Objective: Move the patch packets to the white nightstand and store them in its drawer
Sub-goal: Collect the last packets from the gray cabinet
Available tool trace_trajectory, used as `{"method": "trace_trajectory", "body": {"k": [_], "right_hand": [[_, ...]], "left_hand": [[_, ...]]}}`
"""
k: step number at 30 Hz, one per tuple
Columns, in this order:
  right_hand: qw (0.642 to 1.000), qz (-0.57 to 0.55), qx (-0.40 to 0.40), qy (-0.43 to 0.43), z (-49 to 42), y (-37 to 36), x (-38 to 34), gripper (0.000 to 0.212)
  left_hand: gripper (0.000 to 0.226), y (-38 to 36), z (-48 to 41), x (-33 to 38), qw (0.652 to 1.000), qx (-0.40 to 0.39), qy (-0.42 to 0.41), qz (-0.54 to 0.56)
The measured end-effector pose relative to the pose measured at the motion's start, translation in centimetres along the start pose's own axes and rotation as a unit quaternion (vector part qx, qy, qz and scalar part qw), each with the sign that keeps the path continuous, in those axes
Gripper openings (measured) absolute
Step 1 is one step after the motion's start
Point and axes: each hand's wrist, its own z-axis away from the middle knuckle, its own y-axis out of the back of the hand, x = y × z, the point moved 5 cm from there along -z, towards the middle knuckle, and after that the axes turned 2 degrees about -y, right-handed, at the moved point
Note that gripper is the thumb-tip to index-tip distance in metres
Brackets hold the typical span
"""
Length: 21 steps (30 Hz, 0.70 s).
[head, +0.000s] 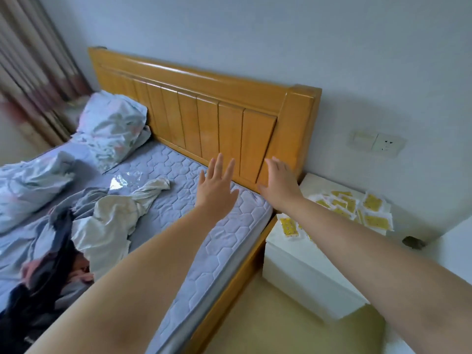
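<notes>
Several yellow patch packets (367, 210) lie scattered on top of the white nightstand (306, 267) to the right of the bed. One packet (289, 226) sits near the nightstand's left edge. The drawer front looks shut. My left hand (217, 185) hovers over the mattress corner with straight spread fingers, holding nothing. My right hand (278, 182) is stretched out in front of the headboard, fingers straight and empty, left of the packets; my forearm hides part of the pile.
The wooden headboard (204, 111) stands against the wall. On the blue mattress (204, 251) lie a pillow (112, 129), crumpled bedding, white clothing (115, 221) and a clear plastic bag (125, 180). A wall socket (378, 144) sits above the nightstand. Curtains hang at the left.
</notes>
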Motion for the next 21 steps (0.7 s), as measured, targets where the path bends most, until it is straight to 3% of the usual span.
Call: {"method": "trace_trajectory", "body": {"k": [9,21], "right_hand": [[0.975,0.046,-0.013,0.216,3.7,-4.5,-23.5,0.065],[0.897,0.032,0.043,0.439,20.5,-16.5,-62.7,0.064]], "left_hand": [[0.074,8.2,13.8,-17.6,0.982,0.073,0.167,-0.054],[0.074,20.6,45.7,-45.3,0.917,0.144,0.331,-0.171]]}}
